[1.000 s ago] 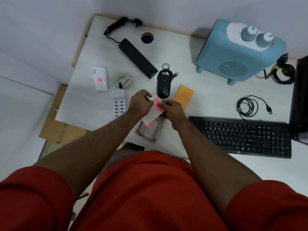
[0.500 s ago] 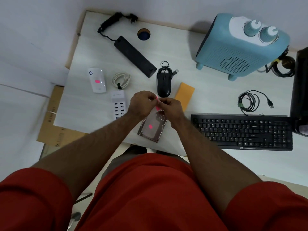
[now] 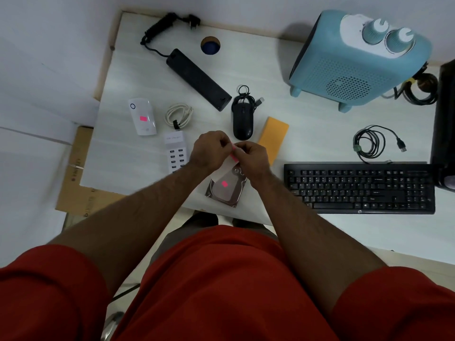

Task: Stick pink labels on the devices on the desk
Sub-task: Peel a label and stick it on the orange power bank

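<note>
My left hand (image 3: 209, 151) and my right hand (image 3: 253, 156) meet above the desk's front edge, both pinching a white label strip (image 3: 225, 168) with pink labels at its top end. Below them lies a hard drive (image 3: 227, 190) that carries a pink label. A white device (image 3: 142, 116) at the left also bears a pink label. The black mouse (image 3: 242, 120), white USB charger (image 3: 174, 150), black power strip (image 3: 198, 78), black keyboard (image 3: 359, 188) and blue heater (image 3: 357, 62) show no label.
An orange pad (image 3: 273, 139) lies right of my hands. A coiled white cable (image 3: 178, 114) and a coiled black cable (image 3: 371, 143) rest on the white desk (image 3: 128, 156). A black computer case (image 3: 445, 124) stands at the right edge. A cable hole (image 3: 210, 45) sits near the back.
My hands have come closer together on the strip, which now hangs more upright. The camera view has shifted slightly; the devices stay where they were.
</note>
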